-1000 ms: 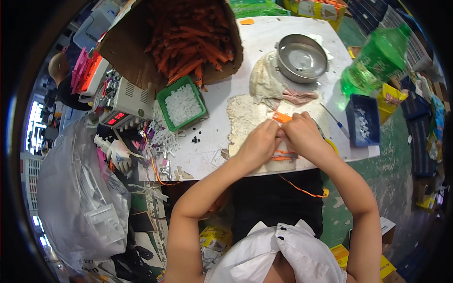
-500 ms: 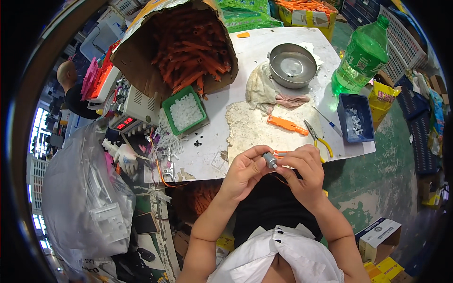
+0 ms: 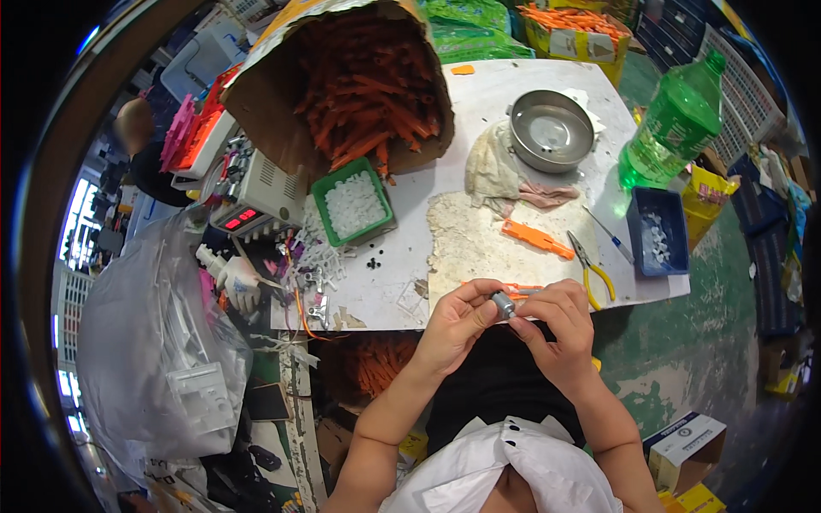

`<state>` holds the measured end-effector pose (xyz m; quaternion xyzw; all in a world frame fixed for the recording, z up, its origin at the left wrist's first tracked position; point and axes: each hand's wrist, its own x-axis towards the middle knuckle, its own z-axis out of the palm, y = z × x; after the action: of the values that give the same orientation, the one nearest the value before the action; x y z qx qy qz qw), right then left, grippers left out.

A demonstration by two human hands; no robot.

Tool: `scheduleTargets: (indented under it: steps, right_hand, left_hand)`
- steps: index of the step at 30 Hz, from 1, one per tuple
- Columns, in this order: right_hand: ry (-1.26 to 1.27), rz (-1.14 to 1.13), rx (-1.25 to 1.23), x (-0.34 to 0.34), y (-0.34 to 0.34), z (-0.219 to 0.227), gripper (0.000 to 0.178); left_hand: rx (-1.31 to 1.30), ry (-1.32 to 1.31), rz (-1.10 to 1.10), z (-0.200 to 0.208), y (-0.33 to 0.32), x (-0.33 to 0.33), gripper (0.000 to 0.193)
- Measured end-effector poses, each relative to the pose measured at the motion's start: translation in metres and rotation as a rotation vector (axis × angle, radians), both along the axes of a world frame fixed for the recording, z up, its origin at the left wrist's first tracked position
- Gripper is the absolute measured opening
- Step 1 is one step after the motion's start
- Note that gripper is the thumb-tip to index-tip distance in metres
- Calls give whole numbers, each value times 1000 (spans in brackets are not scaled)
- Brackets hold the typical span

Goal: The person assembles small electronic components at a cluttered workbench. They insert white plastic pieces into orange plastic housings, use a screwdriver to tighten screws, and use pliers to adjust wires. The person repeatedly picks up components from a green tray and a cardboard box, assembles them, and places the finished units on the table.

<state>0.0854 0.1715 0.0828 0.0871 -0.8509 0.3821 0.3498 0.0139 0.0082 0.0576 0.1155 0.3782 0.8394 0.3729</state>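
Observation:
My left hand pinches a small grey cylindrical motor between thumb and forefinger, just past the table's front edge. At the motor's lower right end, my right hand closes thumb and fingers around a small white piece, which is mostly hidden. Behind the fingers lies an orange plastic part, partly covered by my right hand. Farther back on the worn board rests an orange plastic casing. Yellow-handled pliers and a blue-handled screwdriver lie to its right.
A green tray of white pieces stands beside a carton of orange parts. A metal bowl sits by a rag. At right are a blue tray and a green bottle. A power supply stands left.
The whole view has shifted slightly, so the table appears farther right and lower. The motor is still between both hands and has tilted a little.

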Motion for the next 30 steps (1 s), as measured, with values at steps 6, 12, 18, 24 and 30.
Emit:
scheduleTargets:
  steps: [6, 12, 18, 24, 30]
  right_hand:
    - [-222, 115, -102, -8, 4, 0, 20]
    - [-306, 52, -94, -45, 19, -30, 14]
    - [-523, 80, -5, -87, 22, -49, 22]
    - [-621, 82, 186, -103, 25, -44, 29]
    - [-651, 123, 358, -108, 22, -38, 25]
  left_hand:
    - [-182, 245, 177, -4, -4, 1, 29]
    - [-835, 1311, 444, -11, 8, -47, 26]
    - [-936, 1256, 128, -22, 17, -75, 17]
    - [-962, 1287, 135, -22, 20, -70, 20]
    - [-959, 1290, 150, -24, 19, -69, 21]
